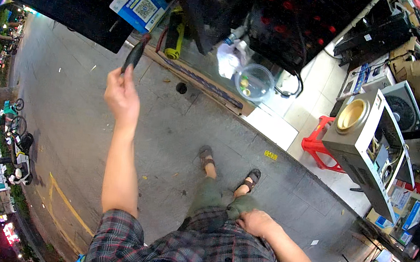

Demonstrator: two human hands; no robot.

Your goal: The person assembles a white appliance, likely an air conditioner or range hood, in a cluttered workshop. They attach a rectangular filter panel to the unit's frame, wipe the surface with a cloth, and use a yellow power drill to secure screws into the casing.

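My left hand (121, 97) is raised out in front of me and grips the lower end of a slim dark tool (135, 53) that points up toward a blue and white card (142, 6) hanging from a dark panel. My right hand (256, 223) rests against my hip at the waist of my plaid shirt, fingers curled, with nothing visible in it. Both my sandalled feet (229, 166) stand on grey paving below.
Ahead lie a yellow-handled tool (174, 39), a white cloth (228, 59) and a clear round bowl (254, 81) on a glass surface. At right a grey appliance (367, 146) sits on a red stool (319, 145) among stacked boxes and electronics. Bicycles (17, 127) stand at left.
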